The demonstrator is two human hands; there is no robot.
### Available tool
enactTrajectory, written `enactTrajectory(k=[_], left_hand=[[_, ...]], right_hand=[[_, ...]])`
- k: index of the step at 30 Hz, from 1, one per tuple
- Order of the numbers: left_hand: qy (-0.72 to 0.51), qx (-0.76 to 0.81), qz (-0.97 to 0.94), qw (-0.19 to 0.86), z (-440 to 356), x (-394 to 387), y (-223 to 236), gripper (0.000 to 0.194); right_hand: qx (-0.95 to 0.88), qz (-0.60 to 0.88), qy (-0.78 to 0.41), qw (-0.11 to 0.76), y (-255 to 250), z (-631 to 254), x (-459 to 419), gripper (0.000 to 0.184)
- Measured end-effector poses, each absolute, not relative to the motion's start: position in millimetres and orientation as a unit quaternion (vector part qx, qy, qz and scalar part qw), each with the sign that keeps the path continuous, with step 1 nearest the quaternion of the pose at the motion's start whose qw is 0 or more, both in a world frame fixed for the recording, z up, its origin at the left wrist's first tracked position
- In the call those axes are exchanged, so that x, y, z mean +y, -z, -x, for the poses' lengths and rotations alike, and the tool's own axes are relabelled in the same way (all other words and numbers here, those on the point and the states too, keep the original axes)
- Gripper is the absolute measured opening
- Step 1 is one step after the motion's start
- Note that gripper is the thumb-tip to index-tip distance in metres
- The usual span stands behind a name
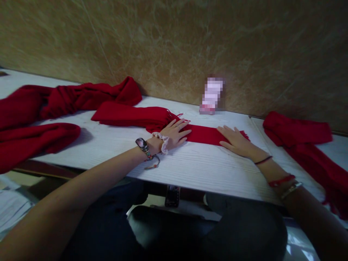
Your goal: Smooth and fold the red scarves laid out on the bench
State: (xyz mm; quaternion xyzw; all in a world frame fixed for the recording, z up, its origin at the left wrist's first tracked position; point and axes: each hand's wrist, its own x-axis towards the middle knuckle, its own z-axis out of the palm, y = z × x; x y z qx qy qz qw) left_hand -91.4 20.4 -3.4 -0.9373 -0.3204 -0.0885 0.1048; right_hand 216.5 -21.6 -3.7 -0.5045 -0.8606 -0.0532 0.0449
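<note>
A red fringed scarf (203, 133) lies stretched flat across the white table (195, 166) in front of me. My left hand (175, 134) rests flat on it, fingers spread and pointing right, with a watch, beads and a pink scrunchie at the wrist. My right hand (236, 140) lies flat on the scarf's right end near the fringe, fingers extended to the left. Neither hand grips anything. The scarf's far left part (127, 115) is folded thicker.
More red scarves lie bunched at the left (40, 116) and at the right edge (307, 145). A blurred pink object (212, 96) stands against the marbled brown wall. A dark phone (172, 196) sits on my lap below the table edge.
</note>
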Motion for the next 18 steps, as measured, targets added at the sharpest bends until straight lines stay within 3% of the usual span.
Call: enactTrajectory(k=[9, 14, 18], left_hand=[[0.059, -0.345, 0.934, 0.073, 94.4, 21.1, 6.5, 0.040], [0.060, -0.349, 0.934, 0.055, 92.5, 21.4, 7.4, 0.041], [0.073, -0.344, 0.935, 0.054, 94.3, 23.4, 11.2, 0.042]], right_hand=[[-0.804, 0.590, 0.072, 0.001, 15.6, -269.3, -8.6, 0.049], [-0.789, 0.597, 0.136, 0.052, 10.0, -266.5, -6.0, 0.047], [-0.820, 0.564, 0.078, 0.061, 13.2, -251.7, -5.3, 0.048]])
